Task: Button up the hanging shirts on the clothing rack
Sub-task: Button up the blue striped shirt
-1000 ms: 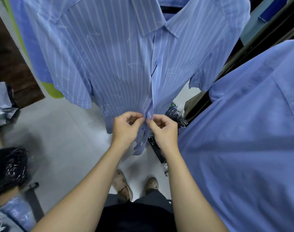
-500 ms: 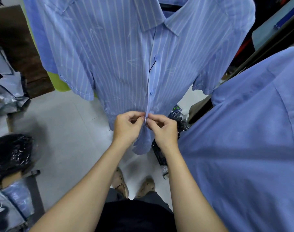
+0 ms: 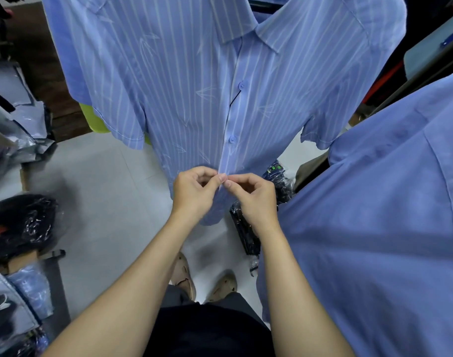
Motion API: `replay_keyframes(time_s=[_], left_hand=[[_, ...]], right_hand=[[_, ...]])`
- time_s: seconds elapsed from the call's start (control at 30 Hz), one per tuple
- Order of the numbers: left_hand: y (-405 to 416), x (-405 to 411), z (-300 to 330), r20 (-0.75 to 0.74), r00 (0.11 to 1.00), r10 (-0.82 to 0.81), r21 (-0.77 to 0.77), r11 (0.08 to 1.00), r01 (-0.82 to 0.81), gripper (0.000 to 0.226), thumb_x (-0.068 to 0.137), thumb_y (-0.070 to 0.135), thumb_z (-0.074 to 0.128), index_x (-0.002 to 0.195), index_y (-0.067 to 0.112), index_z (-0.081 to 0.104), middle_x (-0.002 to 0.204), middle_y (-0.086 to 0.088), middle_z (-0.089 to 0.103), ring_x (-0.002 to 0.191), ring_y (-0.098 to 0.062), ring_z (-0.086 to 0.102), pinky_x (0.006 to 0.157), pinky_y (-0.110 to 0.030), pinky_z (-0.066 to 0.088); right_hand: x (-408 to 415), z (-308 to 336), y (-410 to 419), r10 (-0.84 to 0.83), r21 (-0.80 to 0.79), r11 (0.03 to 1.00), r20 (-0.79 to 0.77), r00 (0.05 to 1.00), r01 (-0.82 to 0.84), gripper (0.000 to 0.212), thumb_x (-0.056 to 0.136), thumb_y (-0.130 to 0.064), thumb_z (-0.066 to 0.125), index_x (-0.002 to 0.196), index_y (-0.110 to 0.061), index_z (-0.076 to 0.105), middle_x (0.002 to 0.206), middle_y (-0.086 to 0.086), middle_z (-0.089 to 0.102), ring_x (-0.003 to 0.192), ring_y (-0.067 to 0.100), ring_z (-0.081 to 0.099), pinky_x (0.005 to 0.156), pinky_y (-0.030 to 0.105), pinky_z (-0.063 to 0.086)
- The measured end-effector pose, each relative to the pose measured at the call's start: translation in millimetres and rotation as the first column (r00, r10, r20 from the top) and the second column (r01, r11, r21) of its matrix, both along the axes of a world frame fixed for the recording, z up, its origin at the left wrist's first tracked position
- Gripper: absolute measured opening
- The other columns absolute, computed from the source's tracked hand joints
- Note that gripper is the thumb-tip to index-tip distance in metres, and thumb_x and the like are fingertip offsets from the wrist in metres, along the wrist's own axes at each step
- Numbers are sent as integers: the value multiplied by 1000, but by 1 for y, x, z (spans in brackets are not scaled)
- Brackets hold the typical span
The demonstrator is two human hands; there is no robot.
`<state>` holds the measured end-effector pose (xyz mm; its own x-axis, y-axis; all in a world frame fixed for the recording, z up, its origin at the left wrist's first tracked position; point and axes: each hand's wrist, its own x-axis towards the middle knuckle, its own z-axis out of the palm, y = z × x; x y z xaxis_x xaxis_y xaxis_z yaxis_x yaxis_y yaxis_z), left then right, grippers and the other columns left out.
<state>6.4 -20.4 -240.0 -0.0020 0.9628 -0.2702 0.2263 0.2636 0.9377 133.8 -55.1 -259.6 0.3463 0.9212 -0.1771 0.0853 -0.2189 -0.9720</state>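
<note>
A blue striped short-sleeved shirt (image 3: 184, 94) hangs in front of me. Two blue buttons on its placket, the upper button (image 3: 242, 85) and the lower button (image 3: 231, 139), sit through their holes. My left hand (image 3: 194, 191) and my right hand (image 3: 253, 199) meet below them at the placket's lower part. Each pinches a front edge of the shirt between thumb and fingers. The button under my fingertips is hidden. A plain blue shirt (image 3: 374, 215) hangs close on my right.
Packaged clothes in plastic lie at the left (image 3: 16, 119) and lower left (image 3: 27, 300). A black plastic bundle (image 3: 19, 222) sits beside them. Dark wrapped packs (image 3: 246, 228) lie on the pale floor (image 3: 104, 202) behind the shirt hem. My shoes (image 3: 186, 276) stand below.
The shirt's lower front edges, loose and apart a second ago, are now drawn together at my fingertips. Both hands have stayed at the same spot on the placket.
</note>
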Motion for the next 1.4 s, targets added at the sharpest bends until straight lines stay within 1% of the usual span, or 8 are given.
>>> replay_keyframes(time_s=[0.2, 0.33, 0.47, 0.67, 0.83, 1.1, 1.27, 1.4], left_hand=[[-5, -1, -7, 263, 962, 68, -188, 982, -18, 8, 85, 9, 74, 89, 8, 68, 66, 0, 69, 67, -15, 59, 70, -30, 48], [-7, 2, -12, 246, 969, 36, -103, 995, -11, 22, 85, 11, 75, 105, 7, 64, 80, -11, 72, 77, -17, 66, 81, -33, 53], [-10, 4, -14, 267, 963, 29, -92, 996, -5, 14, 84, 10, 76, 95, 6, 70, 86, -13, 74, 76, -13, 69, 71, -24, 54], [-21, -6, -47, 141, 988, 63, -126, 991, -45, 11, 90, 3, 65, 95, 6, 73, 89, -1, 73, 77, 3, 64, 80, -19, 50], [-38, -5, -74, 179, 983, 42, -193, 981, -7, 22, 87, -5, 66, 104, 9, 70, 102, -7, 73, 99, -18, 68, 90, -28, 55], [-51, 10, -79, 234, 968, 94, -149, 987, -59, 14, 83, 0, 73, 86, 13, 72, 85, -4, 73, 83, -13, 69, 78, -19, 54], [-55, 13, -75, 227, 972, 64, -174, 984, -24, 19, 87, -4, 67, 101, 8, 69, 93, -14, 72, 87, -18, 68, 85, -29, 57], [-57, 12, -74, 249, 967, 49, -193, 981, 0, 16, 87, -1, 68, 92, 14, 71, 95, -14, 73, 91, -22, 68, 91, -38, 57]], right_hand=[[9, -5, -2, -34, -176, 981, -575, 817, -83, 7, 91, -3, 65, 90, -6, 71, 70, 0, 67, 62, 7, 60, 68, 20, 52], [0, -19, -8, -30, -124, 992, -372, 928, -18, 16, 77, -6, 74, 90, -13, 69, 83, -1, 69, 76, 9, 62, 70, 19, 49], [-14, -31, -11, 47, -78, 996, -21, 999, -48, 32, 68, -16, 80, 90, -19, 56, 90, -4, 63, 86, 10, 63, 81, 22, 53], [-11, -41, -12, -15, -80, 997, -72, 997, 9, 24, 82, 12, 60, 89, -11, 60, 81, 0, 66, 72, 2, 62, 71, 18, 50], [-2, -54, -27, -22, -137, 991, -190, 982, -4, 15, 87, 7, 64, 100, -1, 65, 83, 6, 70, 73, 6, 66, 70, 21, 53], [11, -59, -46, -86, -126, 990, -195, 977, 63, 14, 86, -5, 74, 95, 4, 69, 80, 6, 72, 70, 7, 64, 67, 22, 51], [12, -64, -53, -20, -119, 993, -177, 984, -1, 13, 85, -9, 77, 95, -1, 74, 90, 22, 73, 82, 20, 66, 86, 48, 55], [14, -60, -56, 16, -123, 991, -236, 972, -46, 15, 87, -2, 72, 101, 2, 73, 95, 20, 74, 86, 22, 69, 90, 44, 55]])
